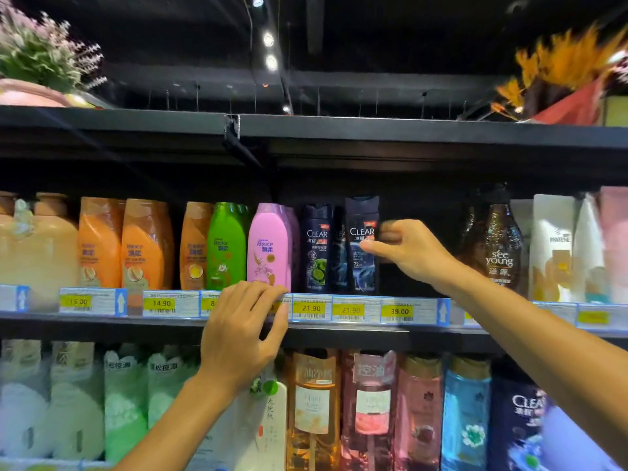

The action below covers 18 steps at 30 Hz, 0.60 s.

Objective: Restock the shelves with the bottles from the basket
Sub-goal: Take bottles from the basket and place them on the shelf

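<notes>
An open gap (418, 253) is left on the shelf (339, 329) between the dark Clear bottle (362, 246) and the brown See Young bottle (499, 246); leftward, bottles are packed touching.

Both forearms are bare, with no sleeves, and the left hand (239, 329) and right hand (413, 251) are ungloved.

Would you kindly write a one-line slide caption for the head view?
Right hand sets a dark Clear bottle on the shampoo shelf while the left hand rests on its edge.
</notes>
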{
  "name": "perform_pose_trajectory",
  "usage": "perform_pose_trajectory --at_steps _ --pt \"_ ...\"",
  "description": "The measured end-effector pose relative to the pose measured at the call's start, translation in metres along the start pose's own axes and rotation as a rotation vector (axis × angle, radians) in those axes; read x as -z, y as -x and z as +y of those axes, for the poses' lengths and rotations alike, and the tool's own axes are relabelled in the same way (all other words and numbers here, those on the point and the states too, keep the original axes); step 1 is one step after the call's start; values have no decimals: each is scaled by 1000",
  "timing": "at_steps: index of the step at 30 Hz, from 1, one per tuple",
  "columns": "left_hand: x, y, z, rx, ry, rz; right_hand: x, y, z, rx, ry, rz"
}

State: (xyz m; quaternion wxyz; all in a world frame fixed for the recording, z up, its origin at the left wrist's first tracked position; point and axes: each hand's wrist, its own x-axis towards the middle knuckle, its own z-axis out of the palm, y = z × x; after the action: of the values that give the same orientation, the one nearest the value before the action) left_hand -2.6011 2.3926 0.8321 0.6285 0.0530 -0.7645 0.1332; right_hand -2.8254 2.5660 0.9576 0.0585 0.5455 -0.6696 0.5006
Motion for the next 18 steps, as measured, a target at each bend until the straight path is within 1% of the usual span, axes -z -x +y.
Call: perform_pose_trajectory --at_steps 7,9,12,15,18 --pt "-1 3 -3 2 9 -16 -7 -21 12 -264 -91 -72" --pt "-2 4 -4 4 13 -20 -7 -23 13 -280 -65 -102" --pt "-2 3 -3 4 11 -18 -7 -20 13 -299 77 -140" --pt "-2 3 -3 5 5 -12 -2 -15 13 -335 116 -199" --pt "-3 3 -3 3 -7 -3 -2 -11 10 -301 180 -218"
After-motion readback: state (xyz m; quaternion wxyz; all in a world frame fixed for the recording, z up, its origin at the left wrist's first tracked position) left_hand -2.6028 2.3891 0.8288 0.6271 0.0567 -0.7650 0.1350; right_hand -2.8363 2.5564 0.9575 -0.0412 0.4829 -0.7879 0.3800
